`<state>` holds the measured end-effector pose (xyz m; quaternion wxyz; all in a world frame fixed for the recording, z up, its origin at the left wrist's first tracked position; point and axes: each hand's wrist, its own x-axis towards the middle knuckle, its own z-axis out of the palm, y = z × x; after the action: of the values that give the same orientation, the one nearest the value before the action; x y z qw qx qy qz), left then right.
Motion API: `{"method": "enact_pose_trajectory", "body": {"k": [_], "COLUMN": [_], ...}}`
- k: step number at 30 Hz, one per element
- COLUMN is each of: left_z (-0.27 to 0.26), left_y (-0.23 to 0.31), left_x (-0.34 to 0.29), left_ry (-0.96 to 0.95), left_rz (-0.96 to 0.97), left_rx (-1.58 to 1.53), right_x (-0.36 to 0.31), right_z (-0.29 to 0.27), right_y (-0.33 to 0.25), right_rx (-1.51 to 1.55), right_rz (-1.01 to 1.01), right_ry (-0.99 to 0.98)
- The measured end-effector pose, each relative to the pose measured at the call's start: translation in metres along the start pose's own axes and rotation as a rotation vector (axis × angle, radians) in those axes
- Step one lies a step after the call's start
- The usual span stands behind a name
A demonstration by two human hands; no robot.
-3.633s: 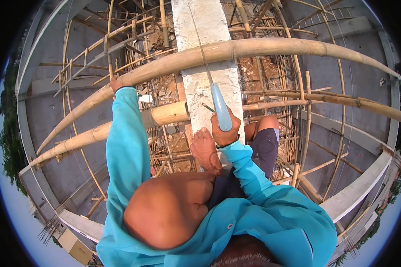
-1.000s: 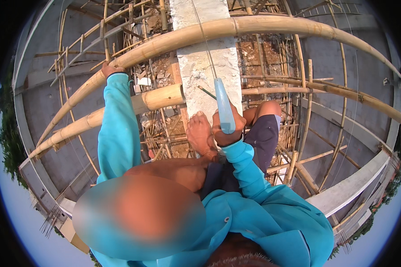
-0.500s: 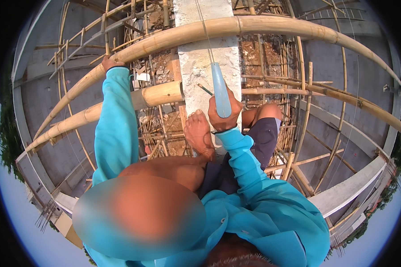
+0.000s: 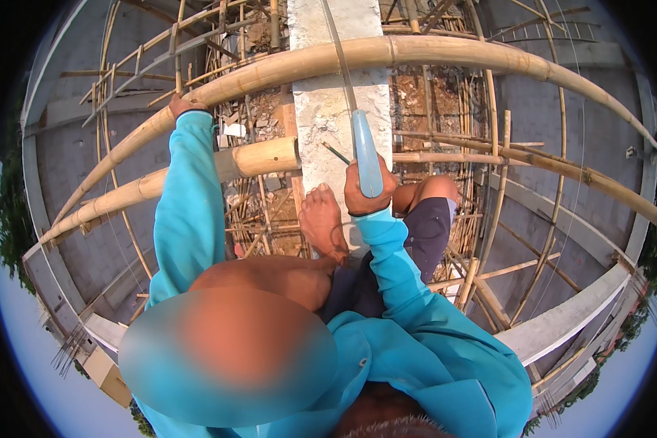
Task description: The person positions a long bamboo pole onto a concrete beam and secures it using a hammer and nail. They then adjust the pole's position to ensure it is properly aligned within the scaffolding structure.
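My right hand is closed round the pale blue handle of a handsaw. The saw's long, thin blade, seen nearly edge-on, stretches away from me across a long bamboo pole. A dark pencil-like stick juts out beside the same hand; how it is held is hidden. Out to the left, my left hand grips that bamboo pole. The cut end of a second, nearer bamboo pole lies just left of the saw handle.
A rough concrete beam runs away from me, with my bare foot on it. Bamboo scaffolding stands on both sides. Far below lies rubble-strewn ground. More bamboo extends to the right.
The saw handle and my right hand have shifted slightly toward me. More of the blade's side shows now. My left hand stays on the pole.
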<state>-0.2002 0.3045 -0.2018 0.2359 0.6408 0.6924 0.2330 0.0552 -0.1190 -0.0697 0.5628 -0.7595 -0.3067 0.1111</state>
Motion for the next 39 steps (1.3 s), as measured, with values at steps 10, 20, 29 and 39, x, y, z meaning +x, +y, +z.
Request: {"method": "enact_pose_trajectory", "body": {"k": [10, 20, 29, 39], "left_z": [0.002, 0.008, 0.023, 0.027], "left_y": [-0.007, 0.004, 0.015, 0.030], "left_x": [0.006, 0.002, 0.006, -0.004], "left_ry": [-0.038, -0.044, -0.023, 0.136], "left_rz": [0.152, 0.068, -0.274, -0.590], "left_rx": [0.261, 0.121, -0.544, -0.940], "right_x": [0.015, 0.031, 0.037, 0.009], "right_z": [0.016, 0.024, 0.019, -0.004], "right_y": [-0.006, 0.002, 0.001, 0.005], "right_rx": [0.056, -0.031, 0.052, 0.014], "right_rz": [0.021, 0.082, 0.088, 0.045], "right_ry": [0.031, -0.081, -0.102, -0.106]}}
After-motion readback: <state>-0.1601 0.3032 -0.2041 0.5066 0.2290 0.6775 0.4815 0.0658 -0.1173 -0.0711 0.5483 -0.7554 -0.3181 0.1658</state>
